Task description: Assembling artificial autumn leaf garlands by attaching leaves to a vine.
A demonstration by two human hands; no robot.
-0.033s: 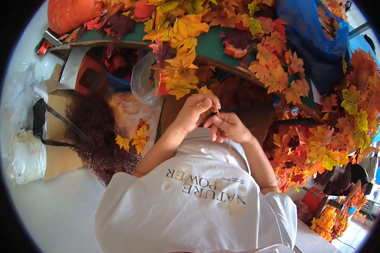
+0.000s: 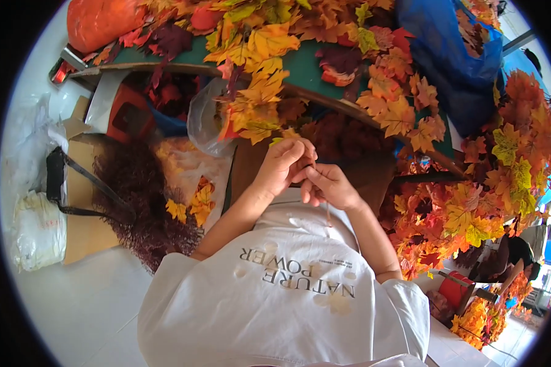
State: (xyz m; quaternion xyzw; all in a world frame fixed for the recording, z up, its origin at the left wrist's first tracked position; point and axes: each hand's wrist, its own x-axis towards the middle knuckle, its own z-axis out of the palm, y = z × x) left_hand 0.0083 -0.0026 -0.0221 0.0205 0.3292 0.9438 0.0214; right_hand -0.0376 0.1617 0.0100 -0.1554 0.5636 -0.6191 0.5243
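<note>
Autumn leaves (image 2: 272, 40) on green tabletop (image 2: 303, 67), white floor (image 2: 89, 300)

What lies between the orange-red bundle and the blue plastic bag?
Yellow, orange and dark red maple leaves, with patches of the green tabletop showing; the head view shows this.

Materials as they appear: yellow and orange leaves (image 2: 260, 101), matt, cloth-like, lightly creased; green tabletop (image 2: 300, 64), smooth with a low sheen; table edge (image 2: 337, 101), wood-like, dull and rough; blue bag (image 2: 431, 64), glossy crumpled plastic; clear bag (image 2: 203, 125), thin translucent plastic film; carton (image 2: 86, 232), matt brown cardboard; dark bundle (image 2: 131, 180), wiry and coarse; shirt (image 2: 220, 306), soft matt white cloth in shallow folds; floor tiles (image 2: 86, 300), smooth, pale and glossy; bracket (image 2: 73, 59), bright metal
</note>
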